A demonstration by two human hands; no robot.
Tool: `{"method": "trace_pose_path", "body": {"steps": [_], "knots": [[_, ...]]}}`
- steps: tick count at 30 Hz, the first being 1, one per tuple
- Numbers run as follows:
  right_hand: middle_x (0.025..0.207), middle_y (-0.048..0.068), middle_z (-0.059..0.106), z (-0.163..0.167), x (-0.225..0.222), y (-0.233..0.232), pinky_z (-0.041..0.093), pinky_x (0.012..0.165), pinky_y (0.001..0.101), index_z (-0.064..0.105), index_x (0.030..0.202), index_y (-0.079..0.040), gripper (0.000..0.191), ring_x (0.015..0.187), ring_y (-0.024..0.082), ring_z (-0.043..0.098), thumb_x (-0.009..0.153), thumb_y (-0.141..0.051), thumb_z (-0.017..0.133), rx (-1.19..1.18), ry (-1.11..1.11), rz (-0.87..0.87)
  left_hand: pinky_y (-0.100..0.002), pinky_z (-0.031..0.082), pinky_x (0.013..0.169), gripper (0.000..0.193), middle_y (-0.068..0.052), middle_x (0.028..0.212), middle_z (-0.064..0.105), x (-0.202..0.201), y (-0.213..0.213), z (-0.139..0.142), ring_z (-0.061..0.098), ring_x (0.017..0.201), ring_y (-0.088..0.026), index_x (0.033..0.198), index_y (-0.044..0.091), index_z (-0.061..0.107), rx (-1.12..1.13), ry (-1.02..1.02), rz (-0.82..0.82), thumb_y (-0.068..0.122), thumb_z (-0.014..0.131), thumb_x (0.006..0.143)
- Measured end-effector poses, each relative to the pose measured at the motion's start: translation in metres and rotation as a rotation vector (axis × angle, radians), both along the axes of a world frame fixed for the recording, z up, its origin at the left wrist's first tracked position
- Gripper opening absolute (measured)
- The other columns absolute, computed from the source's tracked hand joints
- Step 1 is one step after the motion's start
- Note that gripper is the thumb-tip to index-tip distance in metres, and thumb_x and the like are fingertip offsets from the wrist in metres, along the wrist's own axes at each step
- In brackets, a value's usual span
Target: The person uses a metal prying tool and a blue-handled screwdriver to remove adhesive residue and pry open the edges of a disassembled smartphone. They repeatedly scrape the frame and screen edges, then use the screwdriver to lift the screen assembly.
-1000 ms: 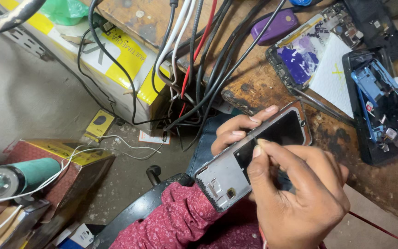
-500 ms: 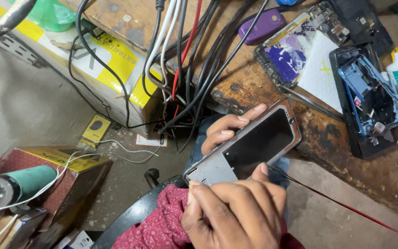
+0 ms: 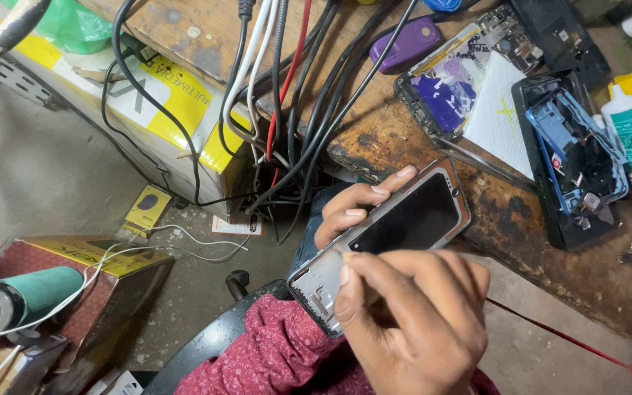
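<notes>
Phone [image 3: 396, 230] gripped in left hand [image 3: 356, 208] (right hand [image 3: 411, 322] atop near end).

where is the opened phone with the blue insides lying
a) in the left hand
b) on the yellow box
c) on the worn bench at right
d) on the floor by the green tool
c: the opened phone lies on the worn bench, apart from the left hand.

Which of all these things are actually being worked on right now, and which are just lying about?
In use:
- phone, screen dark, held over the lap
- left hand, gripping the phone's far edge
- right hand, thumb pressed at its lower end

Lying about:
- opened phone shell on the wooden bench
- purple case
- bundle of cables
- glue bottle
- yellow box
</notes>
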State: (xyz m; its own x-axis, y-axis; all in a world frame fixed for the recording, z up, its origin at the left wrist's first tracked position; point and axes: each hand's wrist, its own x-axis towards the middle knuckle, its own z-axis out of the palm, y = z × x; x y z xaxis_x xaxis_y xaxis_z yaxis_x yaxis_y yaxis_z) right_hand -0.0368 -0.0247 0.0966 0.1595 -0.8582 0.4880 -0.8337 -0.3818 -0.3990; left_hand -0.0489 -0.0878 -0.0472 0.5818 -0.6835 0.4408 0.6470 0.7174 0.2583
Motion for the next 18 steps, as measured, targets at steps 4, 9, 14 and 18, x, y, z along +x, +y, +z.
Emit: {"method": "trace_pose_path", "body": {"steps": [4,9,14,18], "knots": [[0.091,0.002,0.068,0.004,-0.013,-0.011,0.045,0.083,0.0315,0.076,0.102,-0.007,0.019,0.076,0.014,0.064,0.084,-0.009,0.081,0.100,-0.095,-0.182,-0.064,0.050,0.113,0.042,-0.020,0.134,0.048,0.004,0.012,-0.006,0.055,0.131,-0.052,0.137,0.009,0.041,0.036,-0.099,0.011,0.013,0.067,0.105],[0.086,0.003,0.068,0.003,-0.004,-0.005,0.044,0.082,0.0358,0.075,0.098,-0.005,0.020,0.078,0.019,0.064,0.079,-0.008,0.082,0.006,0.019,-0.116,-0.063,0.048,0.117,0.038,-0.021,0.136,0.049,0.006,0.006,0.003,0.055,0.135,-0.051,0.139,0.008,0.043,-0.047,-0.079,-0.028,0.013,0.064,0.108],[0.088,0.004,0.070,0.007,-0.004,0.007,0.050,0.076,0.0307,0.074,0.094,-0.005,0.017,0.076,0.015,0.067,0.078,-0.007,0.080,0.069,-0.142,-0.036,-0.059,0.048,0.114,0.039,-0.024,0.135,0.054,0.016,0.009,0.025,0.058,0.128,-0.044,0.140,0.007,0.047,-0.002,0.049,-0.117,0.020,0.066,0.109],[0.100,0.009,0.070,0.009,-0.038,0.004,0.056,0.088,0.0218,0.063,0.107,0.003,0.013,0.092,0.010,0.068,0.094,0.000,0.066,0.090,-0.646,-0.155,-0.051,0.047,0.115,0.068,-0.019,0.136,0.051,0.061,0.049,0.043,0.055,0.129,-0.035,0.145,0.005,0.039,0.196,-0.181,-0.475,0.037,0.074,0.098]]}}
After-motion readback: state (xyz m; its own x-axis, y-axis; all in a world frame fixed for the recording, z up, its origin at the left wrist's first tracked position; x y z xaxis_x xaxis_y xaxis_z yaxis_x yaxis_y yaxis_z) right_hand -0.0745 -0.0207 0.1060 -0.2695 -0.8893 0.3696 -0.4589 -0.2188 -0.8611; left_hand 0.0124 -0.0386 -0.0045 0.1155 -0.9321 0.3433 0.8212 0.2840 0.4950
